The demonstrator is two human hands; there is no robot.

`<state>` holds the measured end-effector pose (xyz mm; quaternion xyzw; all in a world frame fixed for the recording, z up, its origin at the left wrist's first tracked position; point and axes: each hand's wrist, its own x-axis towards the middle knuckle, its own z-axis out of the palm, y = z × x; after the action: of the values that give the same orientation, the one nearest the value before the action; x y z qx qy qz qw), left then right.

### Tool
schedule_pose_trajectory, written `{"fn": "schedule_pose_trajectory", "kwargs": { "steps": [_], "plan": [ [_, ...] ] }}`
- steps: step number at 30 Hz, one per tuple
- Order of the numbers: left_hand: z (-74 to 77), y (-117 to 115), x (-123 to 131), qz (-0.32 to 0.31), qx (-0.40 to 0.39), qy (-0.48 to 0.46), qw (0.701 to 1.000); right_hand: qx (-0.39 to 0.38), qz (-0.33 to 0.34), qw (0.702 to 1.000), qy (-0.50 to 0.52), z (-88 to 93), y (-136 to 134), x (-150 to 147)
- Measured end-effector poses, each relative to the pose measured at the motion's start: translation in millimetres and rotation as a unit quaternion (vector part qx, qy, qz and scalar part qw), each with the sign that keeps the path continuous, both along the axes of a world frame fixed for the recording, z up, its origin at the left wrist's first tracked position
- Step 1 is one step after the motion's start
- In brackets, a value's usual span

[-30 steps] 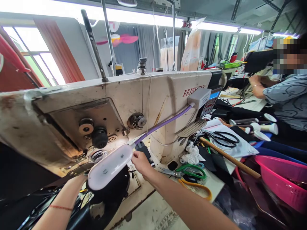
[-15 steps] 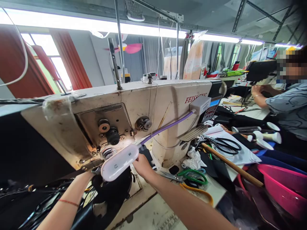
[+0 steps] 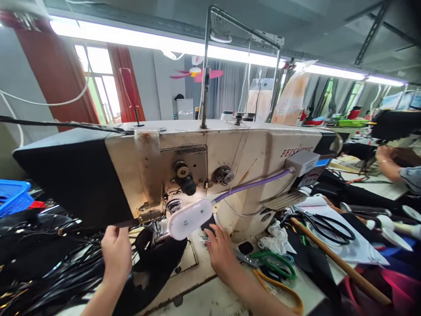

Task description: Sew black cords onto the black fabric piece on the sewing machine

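My left hand [image 3: 116,250] is below the left end of the sewing machine [image 3: 253,149], its fingers bent and closed together; whatever they may hold is hidden. My right hand [image 3: 219,250] rests over the machine bed right of the lamp, fingers slightly apart and bent. A small shiny metal piece [image 3: 204,238] lies by its fingertips; I cannot tell whether they touch it. Black material [image 3: 161,267] lies under the presser area and drapes toward me between my hands. The lit white oval lamp [image 3: 190,219] on a purple flexible neck [image 3: 256,181] hides part of the needle area.
Green-handled scissors [image 3: 274,262], a yellow-orange loop [image 3: 279,287], crumpled white tissue [image 3: 279,239], black-handled scissors [image 3: 332,228] and a wooden stick [image 3: 338,261] lie right. Black cords [image 3: 72,263] and a blue basket [image 3: 15,197] are left. Another person's hands [image 3: 388,160] work at far right.
My view has swung left. My left hand has come out from beside the lamp and moved left, away from the needle area. My right hand has drawn away from the lamp's edge, its fingers now showing.
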<state>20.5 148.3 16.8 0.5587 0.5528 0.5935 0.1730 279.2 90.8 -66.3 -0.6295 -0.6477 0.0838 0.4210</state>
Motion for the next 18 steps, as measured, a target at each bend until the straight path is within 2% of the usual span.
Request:
{"fn": "schedule_pose_trajectory", "kwargs": {
  "steps": [1,3,5,6,9,12,14,16,18],
  "plan": [
    [-4.3,-12.9,1.3,0.011,0.033,0.013,0.999,0.034,0.026,0.999,-0.018,5.2,-2.9,-2.0],
    [-8.4,-36.5,7.6,-0.009,0.145,0.111,0.983,0.084,0.105,0.990,-0.029,21.5,-4.6,-13.8],
    [-5.3,-52.5,14.3,-0.050,0.221,0.237,0.945,0.101,0.179,0.979,0.003,39.2,-4.7,-33.4],
    [-1.5,-56.8,16.0,-0.064,0.230,0.281,0.929,0.108,0.205,0.973,0.022,46.5,-5.6,-44.5],
    [14.2,-56.2,10.6,-0.103,0.181,0.326,0.922,0.117,0.254,0.958,0.068,59.4,-13.4,-74.6],
    [27.2,-45.6,-3.7,-0.182,0.072,0.301,0.933,0.112,0.273,0.952,0.085,62.5,-19.6,-89.6],
    [31.3,-38.7,-9.8,-0.207,0.002,0.272,0.940,0.123,0.279,0.950,0.067,62.3,-16.7,-89.6],
    [32.7,-33.6,-10.4,-0.210,-0.046,0.249,0.944,0.186,0.263,0.946,0.032,61.3,-8.4,-83.6],
    [33.7,-30.4,-7.1,-0.205,-0.075,0.236,0.947,0.285,0.234,0.929,-0.039,60.7,2.2,-74.9]
  ]
}}
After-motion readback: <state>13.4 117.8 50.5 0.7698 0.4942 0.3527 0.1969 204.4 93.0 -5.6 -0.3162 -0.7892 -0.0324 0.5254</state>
